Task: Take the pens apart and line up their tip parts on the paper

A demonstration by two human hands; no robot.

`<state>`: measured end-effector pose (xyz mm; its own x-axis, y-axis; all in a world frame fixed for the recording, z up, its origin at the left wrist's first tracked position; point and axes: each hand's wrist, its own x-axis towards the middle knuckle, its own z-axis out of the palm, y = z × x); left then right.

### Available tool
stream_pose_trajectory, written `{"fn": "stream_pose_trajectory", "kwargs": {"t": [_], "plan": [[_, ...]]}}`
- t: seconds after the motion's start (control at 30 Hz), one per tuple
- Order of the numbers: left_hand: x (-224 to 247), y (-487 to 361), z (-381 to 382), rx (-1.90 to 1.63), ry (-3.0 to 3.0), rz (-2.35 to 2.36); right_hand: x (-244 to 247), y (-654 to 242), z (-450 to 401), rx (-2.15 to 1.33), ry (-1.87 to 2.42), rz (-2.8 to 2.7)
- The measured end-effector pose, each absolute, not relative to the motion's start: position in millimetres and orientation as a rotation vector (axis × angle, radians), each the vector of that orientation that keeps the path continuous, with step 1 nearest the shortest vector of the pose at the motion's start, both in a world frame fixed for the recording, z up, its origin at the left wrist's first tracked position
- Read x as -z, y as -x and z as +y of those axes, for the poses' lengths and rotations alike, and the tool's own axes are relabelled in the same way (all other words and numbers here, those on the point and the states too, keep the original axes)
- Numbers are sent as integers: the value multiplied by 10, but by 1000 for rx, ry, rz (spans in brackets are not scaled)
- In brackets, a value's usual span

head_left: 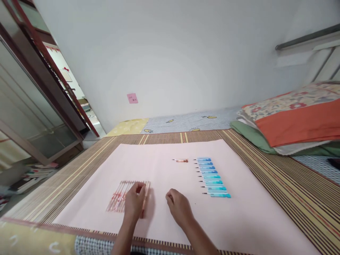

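A row of slim pens (115, 198) with reddish marks lies on the left part of a pale pink sheet (159, 152). Over the right end of that row is my left hand (135, 200), its fingers curled together at a pen; whether it grips one is too small to tell. My right hand (179, 207) is closed above the sheet's middle, and what it holds, if anything, is hidden. Several blue and teal pens (212, 177) form a column to its right. One brown pen (181, 160) lies by itself near the column's top left.
The sheet lies on a striped mat (85, 159). Folded bedding (300, 120) is piled at the back right. Behind stands a white wall (186, 63) with a pink note (132, 98). A glass-panelled door (34, 95) is at the left.
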<state>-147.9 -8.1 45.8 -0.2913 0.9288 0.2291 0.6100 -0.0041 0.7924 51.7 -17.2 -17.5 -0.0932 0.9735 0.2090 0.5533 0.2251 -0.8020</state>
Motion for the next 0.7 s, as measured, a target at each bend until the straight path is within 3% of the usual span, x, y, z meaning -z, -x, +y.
{"fn": "stream_pose_trajectory", "kwargs": {"t": [0.27,0.7], "plan": [[-186,1493,4,-558,-1857,2297,159,-510,-164,-725,1403,-1746],[-23,1246,99,-475,-2036,2263,118,-511,-174,-749,1391,-1757]]}}
